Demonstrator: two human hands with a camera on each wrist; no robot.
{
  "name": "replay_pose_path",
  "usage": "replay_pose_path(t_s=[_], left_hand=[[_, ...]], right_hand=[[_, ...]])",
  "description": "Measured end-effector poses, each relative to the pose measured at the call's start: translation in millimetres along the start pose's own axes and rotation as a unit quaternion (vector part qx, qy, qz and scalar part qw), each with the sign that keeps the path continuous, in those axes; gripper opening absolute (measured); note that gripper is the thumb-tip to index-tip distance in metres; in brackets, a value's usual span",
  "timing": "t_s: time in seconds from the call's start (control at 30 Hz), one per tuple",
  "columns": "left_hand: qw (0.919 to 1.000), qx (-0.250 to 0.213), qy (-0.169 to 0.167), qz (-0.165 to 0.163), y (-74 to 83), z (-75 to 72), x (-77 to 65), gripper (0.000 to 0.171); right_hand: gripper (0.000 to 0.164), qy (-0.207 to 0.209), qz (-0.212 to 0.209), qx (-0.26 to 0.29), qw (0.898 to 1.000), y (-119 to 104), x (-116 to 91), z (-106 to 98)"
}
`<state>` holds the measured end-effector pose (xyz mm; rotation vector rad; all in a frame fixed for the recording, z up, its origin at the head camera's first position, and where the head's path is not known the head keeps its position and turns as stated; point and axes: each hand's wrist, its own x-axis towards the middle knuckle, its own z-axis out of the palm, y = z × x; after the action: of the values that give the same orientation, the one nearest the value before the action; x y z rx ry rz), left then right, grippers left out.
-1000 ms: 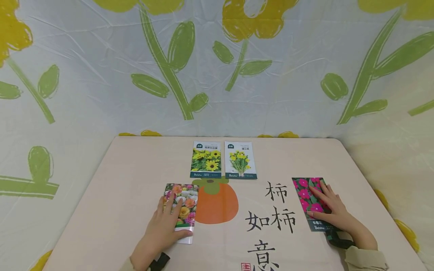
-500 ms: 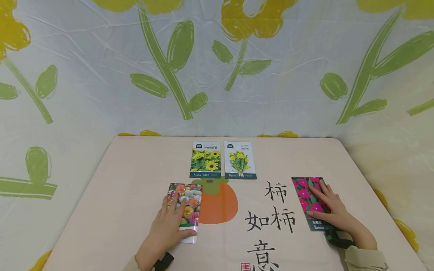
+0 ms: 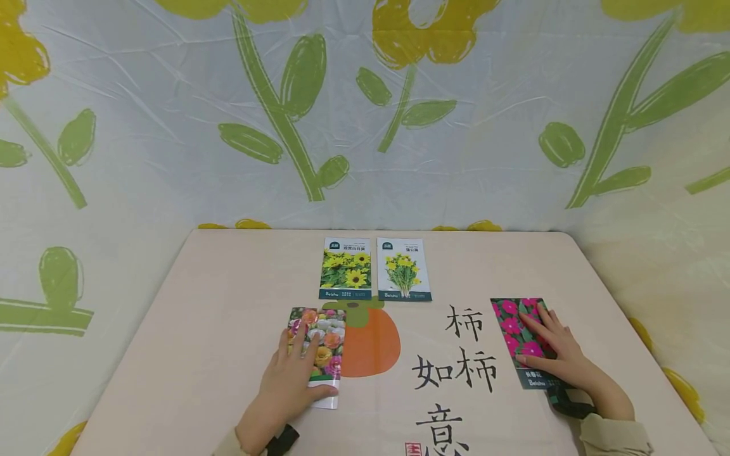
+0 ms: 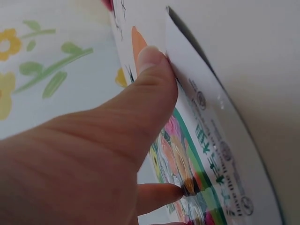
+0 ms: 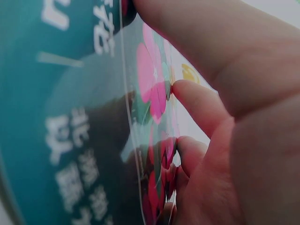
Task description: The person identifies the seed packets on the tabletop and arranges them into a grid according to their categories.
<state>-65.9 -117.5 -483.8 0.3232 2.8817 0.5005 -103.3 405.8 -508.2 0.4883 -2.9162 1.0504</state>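
My left hand [image 3: 291, 380] rests with spread fingers on a seed packet printed with multicoloured blooms [image 3: 331, 351], which lies flat on the table. In the left wrist view the thumb [image 4: 154, 79] lies over the white lower part of that packet [image 4: 220, 136]. At the right, my right hand [image 3: 561, 351] rests on a seed packet with pink flowers [image 3: 511, 326], its fingers extended over the picture. The right wrist view shows fingertips touching the glossy face of this pink-flower packet [image 5: 150, 93]; its dark green band is close to the camera.
Two more seed packets lie side by side near the back edge: a yellow sunflower one [image 3: 345, 268] and one with a yellow-flowered plant [image 3: 404, 270]. The pale tablecloth [image 3: 217, 285] bears an orange persimmon print [image 3: 371, 345] and black characters [image 3: 456, 364]. A flowered curtain [image 3: 479, 145] stands behind.
My left hand has slid to the right with the multicoloured flower packet under it, partly over the persimmon print. The right hand and the other packets have stayed put.
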Motion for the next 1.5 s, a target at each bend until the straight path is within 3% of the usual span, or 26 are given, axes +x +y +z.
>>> replay_pose_path(t_s=[1.5], left_hand=[[0.9998, 0.017, -0.011, -0.001, 23.6, 7.3, 13.2, 0.104]], right_hand=[[0.088, -0.003, -0.003, 0.002, 1.0, 0.1, 0.0, -0.7]])
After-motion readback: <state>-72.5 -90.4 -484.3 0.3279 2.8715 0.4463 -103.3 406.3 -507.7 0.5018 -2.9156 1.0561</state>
